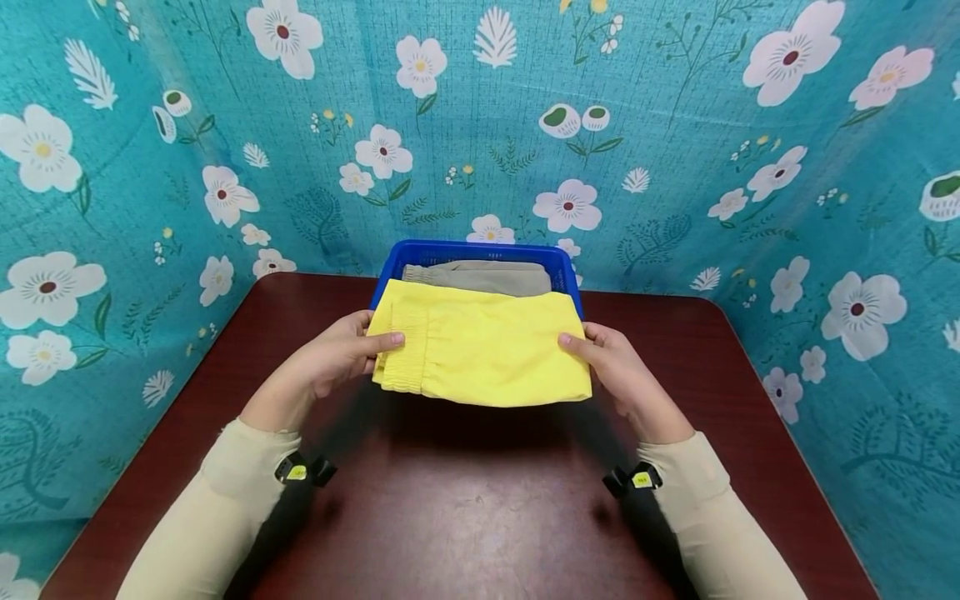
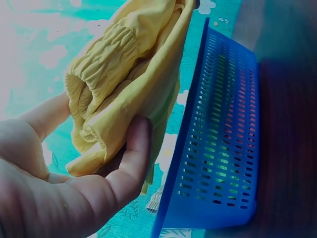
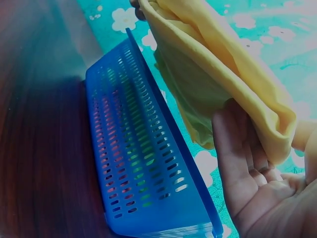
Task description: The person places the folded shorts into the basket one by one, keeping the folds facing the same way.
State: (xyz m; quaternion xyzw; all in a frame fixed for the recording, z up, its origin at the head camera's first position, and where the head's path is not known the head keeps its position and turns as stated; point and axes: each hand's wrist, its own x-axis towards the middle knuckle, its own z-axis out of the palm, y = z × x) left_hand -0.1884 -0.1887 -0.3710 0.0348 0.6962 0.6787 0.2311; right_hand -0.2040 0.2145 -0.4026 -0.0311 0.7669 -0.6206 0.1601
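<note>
A folded yellow garment [image 1: 487,346] with a gathered elastic waistband, likely shorts or pants, is held up between both hands. My left hand [image 1: 341,350] grips its waistband end, thumb on top and fingers beneath. My right hand [image 1: 615,367] pinches the opposite end the same way. Behind and below the garment stands a blue plastic basket [image 1: 480,247], its front hidden in the head view. Inside lies a folded grey garment [image 1: 487,277], partly covered by the yellow one. In the left wrist view the basket's slotted wall [image 2: 213,148] shows green and red through its holes.
The basket stands near the back edge of a dark red-brown table [image 1: 480,517]. A teal flowered cloth [image 1: 465,125] hangs behind the table and along both sides. A small black device with a yellow label [image 1: 298,472] sits on the left wrist, another [image 1: 642,480] on the right.
</note>
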